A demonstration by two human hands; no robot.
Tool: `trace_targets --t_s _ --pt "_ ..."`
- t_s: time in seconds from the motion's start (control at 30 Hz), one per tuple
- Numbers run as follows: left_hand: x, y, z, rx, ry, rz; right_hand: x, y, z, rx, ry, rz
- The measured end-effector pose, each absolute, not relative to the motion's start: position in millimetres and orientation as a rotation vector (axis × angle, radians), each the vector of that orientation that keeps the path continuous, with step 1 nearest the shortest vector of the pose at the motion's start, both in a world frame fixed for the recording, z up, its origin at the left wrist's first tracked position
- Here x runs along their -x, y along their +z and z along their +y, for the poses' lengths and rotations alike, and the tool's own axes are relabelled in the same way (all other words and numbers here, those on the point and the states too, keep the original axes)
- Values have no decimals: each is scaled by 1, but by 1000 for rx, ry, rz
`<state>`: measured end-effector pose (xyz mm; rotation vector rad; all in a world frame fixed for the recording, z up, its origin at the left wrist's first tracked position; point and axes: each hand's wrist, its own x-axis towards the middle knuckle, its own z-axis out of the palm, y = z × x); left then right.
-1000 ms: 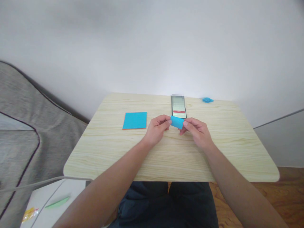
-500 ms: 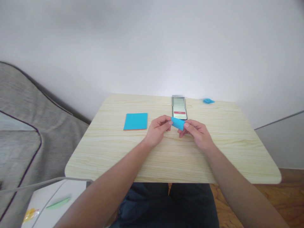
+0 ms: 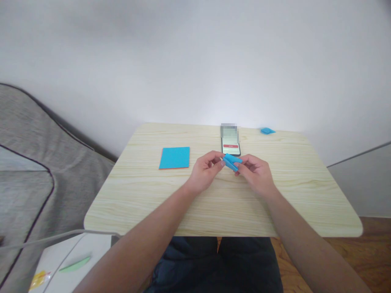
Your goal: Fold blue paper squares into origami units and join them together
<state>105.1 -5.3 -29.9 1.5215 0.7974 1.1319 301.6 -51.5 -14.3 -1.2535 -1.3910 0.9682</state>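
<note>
A small folded piece of blue paper (image 3: pixel 231 162) is held above the table, just in front of the phone. My left hand (image 3: pixel 207 169) pinches its left end between thumb and fingers. On the other side, my right hand (image 3: pixel 254 171) grips the right end, its thumb pressing on the near face. The paper shows two layers spread slightly apart, with a groove between them. To the left lies a stack of square paper (image 3: pixel 174 158), blue on top with a red edge showing. A finished-looking folded blue paper shape (image 3: pixel 267 131), pointed at its right end, rests at the far right.
A phone (image 3: pixel 231 147) with its screen lit lies at the back of the pale wooden table (image 3: pixel 137 191), close to the wall. Left of the table are grey fabric (image 3: pixel 70 195), a cable (image 3: pixel 70 232) and a white surface (image 3: pixel 88 244) bearing a green object.
The blue paper was a flat, narrow strip; now its layers are parted and it is tilted. My right thumb has moved inward along it, and both hands are a little nearer to me.
</note>
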Motion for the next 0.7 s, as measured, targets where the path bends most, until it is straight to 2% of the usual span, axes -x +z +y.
trace_targets --t_s 0.17,0.43,0.57,0.7 --pt "-102 -13 -18 -2146 1209 901 -300 -18 -58 1413 823 -1432" --pt "-92 -5 -47 -2639 708 814 -305 -29 -86 1640 794 -1449" --pt "-87 -16 -63 -2632 613 822 -308 -30 -106 1764 433 -1707" --pt "-85 -24 -71 -2537 611 876 -307 -30 -121 1583 66 -1993"
